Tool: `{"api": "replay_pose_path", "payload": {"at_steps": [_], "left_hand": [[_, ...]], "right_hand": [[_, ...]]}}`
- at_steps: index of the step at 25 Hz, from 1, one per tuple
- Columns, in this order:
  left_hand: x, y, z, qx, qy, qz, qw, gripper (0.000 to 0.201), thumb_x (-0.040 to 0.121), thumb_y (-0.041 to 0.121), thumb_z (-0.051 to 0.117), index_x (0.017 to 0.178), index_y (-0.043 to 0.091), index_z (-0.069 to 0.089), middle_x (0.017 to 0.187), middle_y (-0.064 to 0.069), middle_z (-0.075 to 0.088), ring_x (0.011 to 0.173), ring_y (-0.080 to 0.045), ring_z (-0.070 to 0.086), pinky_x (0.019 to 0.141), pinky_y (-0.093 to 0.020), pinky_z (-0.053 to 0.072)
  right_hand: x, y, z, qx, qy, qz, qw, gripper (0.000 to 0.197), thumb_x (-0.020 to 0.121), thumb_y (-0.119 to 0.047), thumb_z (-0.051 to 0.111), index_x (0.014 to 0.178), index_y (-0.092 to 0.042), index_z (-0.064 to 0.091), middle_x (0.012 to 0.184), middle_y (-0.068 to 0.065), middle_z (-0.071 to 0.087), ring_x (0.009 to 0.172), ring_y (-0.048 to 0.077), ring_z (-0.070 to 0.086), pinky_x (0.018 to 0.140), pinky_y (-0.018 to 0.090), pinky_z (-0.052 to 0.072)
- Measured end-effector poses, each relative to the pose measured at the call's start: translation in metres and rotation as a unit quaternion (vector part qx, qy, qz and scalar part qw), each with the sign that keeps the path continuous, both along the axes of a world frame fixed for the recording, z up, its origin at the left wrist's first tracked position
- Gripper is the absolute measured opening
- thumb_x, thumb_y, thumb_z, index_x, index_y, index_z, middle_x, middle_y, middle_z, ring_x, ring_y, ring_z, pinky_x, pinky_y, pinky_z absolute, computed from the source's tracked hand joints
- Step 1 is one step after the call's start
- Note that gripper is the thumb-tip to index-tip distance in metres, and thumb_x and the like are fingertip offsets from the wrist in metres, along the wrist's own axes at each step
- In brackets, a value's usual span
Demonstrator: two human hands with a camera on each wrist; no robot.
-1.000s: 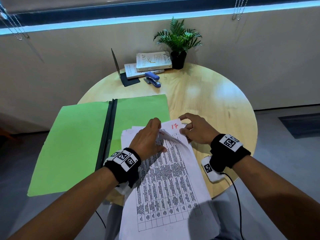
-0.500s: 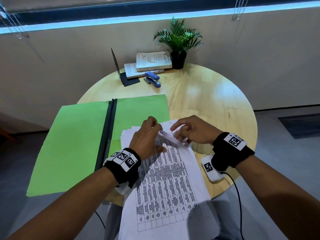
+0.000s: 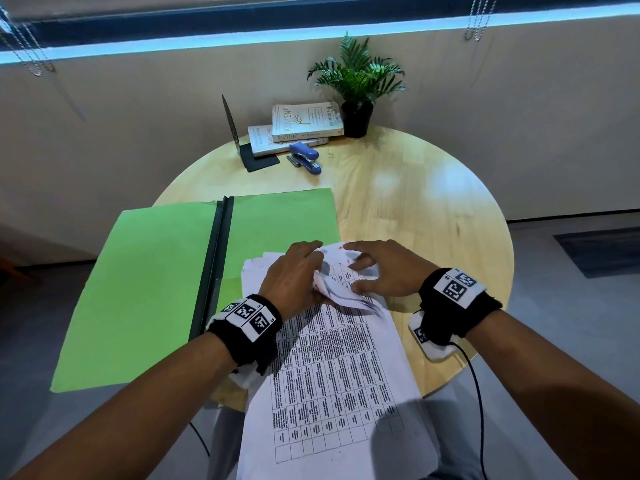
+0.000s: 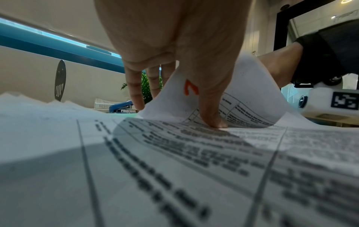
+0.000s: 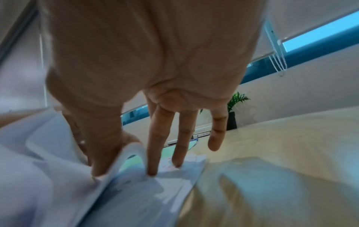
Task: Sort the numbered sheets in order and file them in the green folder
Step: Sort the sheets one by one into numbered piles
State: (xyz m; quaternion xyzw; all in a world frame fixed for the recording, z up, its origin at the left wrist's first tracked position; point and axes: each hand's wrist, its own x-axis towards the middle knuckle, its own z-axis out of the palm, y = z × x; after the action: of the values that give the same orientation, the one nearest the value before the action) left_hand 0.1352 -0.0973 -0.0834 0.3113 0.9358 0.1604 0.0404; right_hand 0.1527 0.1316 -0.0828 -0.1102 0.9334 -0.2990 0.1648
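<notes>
The stack of printed sheets [image 3: 339, 375] lies in front of me and overhangs the table's near edge. My left hand [image 3: 294, 275] rests on its far end and holds back several curled corners. In the left wrist view the thumb [image 4: 209, 107] presses on the stack, and a curled sheet [image 4: 242, 86] marked with an orange 7 stands between it and the fingers. My right hand [image 3: 381, 268] is on the far right corner. In the right wrist view a sheet [image 5: 134, 152] buckles between thumb and index finger. The open green folder [image 3: 145, 289] lies to the left, partly under the stack.
On the round wooden table [image 3: 415, 202], a blue stapler [image 3: 306, 157], two stacked books [image 3: 304, 123], a black bookend [image 3: 235, 133] and a potted plant [image 3: 356, 81] stand at the far edge. A cable runs from my right wrist unit [image 3: 429, 341].
My right hand has slid left onto the stack's far corner and now covers the red 17. My left hand has stayed in place, holding back the curled corners.
</notes>
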Motion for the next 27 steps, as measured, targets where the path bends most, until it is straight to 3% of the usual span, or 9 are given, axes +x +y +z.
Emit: {"api": "replay_pose_path", "payload": {"at_steps": [4, 7, 10, 13, 15, 17, 20, 24, 27], "left_hand": [[0.001, 0.001, 0.000, 0.018, 0.003, 0.006, 1.000, 0.042, 0.066, 0.022, 0.082, 0.094, 0.015, 0.050, 0.105, -0.004, 0.058, 0.099, -0.029, 0.053, 0.071, -0.037, 0.043], [0.003, 0.006, 0.003, 0.040, -0.028, 0.030, 0.998, 0.066, 0.063, 0.028, 0.087, 0.102, 0.021, 0.034, 0.094, -0.001, 0.055, 0.078, -0.025, 0.052, 0.061, -0.035, 0.042], [0.000, 0.006, 0.001, 0.063, -0.041, 0.028, 0.997, 0.071, 0.063, 0.025, 0.087, 0.111, 0.021, 0.036, 0.095, 0.001, 0.056, 0.075, -0.025, 0.054, 0.060, -0.036, 0.046], [-0.004, 0.003, -0.006, 0.055, -0.022, -0.001, 0.998, 0.037, 0.070, 0.017, 0.079, 0.085, 0.020, 0.045, 0.088, 0.000, 0.046, 0.072, -0.023, 0.046, 0.060, -0.035, 0.042], [-0.003, 0.002, -0.007, 0.042, -0.013, 0.004, 0.999, 0.028, 0.072, 0.013, 0.075, 0.076, 0.017, 0.048, 0.095, -0.004, 0.050, 0.081, -0.025, 0.050, 0.061, -0.036, 0.044], [-0.002, 0.000, -0.006, 0.033, 0.003, 0.010, 0.999, 0.025, 0.073, 0.014, 0.077, 0.073, 0.019, 0.052, 0.116, -0.006, 0.055, 0.105, -0.027, 0.053, 0.066, -0.032, 0.046], [-0.003, 0.000, -0.001, 0.039, 0.019, -0.014, 0.999, 0.023, 0.063, 0.010, 0.081, 0.068, 0.016, 0.060, 0.135, -0.013, 0.054, 0.123, -0.032, 0.050, 0.081, -0.034, 0.045], [-0.002, 0.002, 0.001, 0.035, 0.016, 0.004, 0.999, 0.035, 0.065, 0.021, 0.081, 0.087, 0.014, 0.054, 0.102, -0.003, 0.058, 0.090, -0.029, 0.056, 0.066, -0.033, 0.042], [0.000, 0.005, 0.000, 0.074, -0.038, 0.036, 0.996, 0.059, 0.065, 0.024, 0.084, 0.096, 0.017, 0.034, 0.089, 0.002, 0.055, 0.070, -0.024, 0.054, 0.057, -0.037, 0.046]], "right_hand": [[0.007, 0.001, 0.004, -0.120, -0.047, 0.013, 0.992, 0.060, 0.088, -0.007, 0.061, 0.143, -0.025, 0.045, 0.108, -0.006, 0.073, 0.107, 0.007, 0.065, 0.090, 0.027, 0.049], [0.002, 0.009, 0.004, -0.148, 0.032, -0.082, 0.985, 0.054, 0.085, 0.002, 0.051, 0.134, -0.022, 0.053, 0.120, 0.001, 0.069, 0.113, 0.013, 0.064, 0.087, 0.033, 0.051], [-0.003, 0.011, -0.006, 0.035, 0.040, -0.059, 0.997, 0.080, 0.077, -0.040, 0.072, 0.146, -0.025, 0.036, 0.141, 0.004, 0.055, 0.124, 0.025, 0.055, 0.102, 0.040, 0.045], [-0.005, 0.004, -0.019, 0.094, 0.004, -0.065, 0.993, 0.111, 0.048, -0.070, 0.072, 0.144, -0.039, 0.027, 0.139, 0.003, 0.055, 0.122, 0.030, 0.053, 0.101, 0.045, 0.045], [-0.009, 0.004, -0.015, 0.049, 0.045, -0.098, 0.993, 0.100, 0.055, -0.050, 0.085, 0.142, -0.030, 0.040, 0.129, 0.004, 0.062, 0.114, 0.026, 0.058, 0.097, 0.038, 0.047], [-0.007, 0.002, -0.004, -0.016, 0.085, -0.123, 0.989, 0.079, 0.063, -0.025, 0.090, 0.133, -0.019, 0.055, 0.105, -0.001, 0.068, 0.089, 0.011, 0.063, 0.081, 0.023, 0.048], [0.002, -0.004, 0.010, -0.175, 0.032, -0.094, 0.980, 0.056, 0.071, -0.015, 0.087, 0.122, -0.018, 0.063, 0.072, -0.018, 0.065, 0.061, -0.001, 0.059, 0.066, 0.015, 0.045], [0.014, -0.005, 0.024, -0.218, -0.057, 0.070, 0.972, 0.041, 0.085, -0.001, 0.062, 0.121, -0.019, 0.069, 0.108, -0.011, 0.073, 0.099, 0.006, 0.070, 0.090, 0.024, 0.054], [0.010, 0.008, 0.021, -0.163, -0.015, 0.041, 0.986, 0.042, 0.083, 0.008, 0.055, 0.107, -0.018, 0.076, 0.099, -0.013, 0.075, 0.096, 0.008, 0.071, 0.091, 0.034, 0.057]]}}
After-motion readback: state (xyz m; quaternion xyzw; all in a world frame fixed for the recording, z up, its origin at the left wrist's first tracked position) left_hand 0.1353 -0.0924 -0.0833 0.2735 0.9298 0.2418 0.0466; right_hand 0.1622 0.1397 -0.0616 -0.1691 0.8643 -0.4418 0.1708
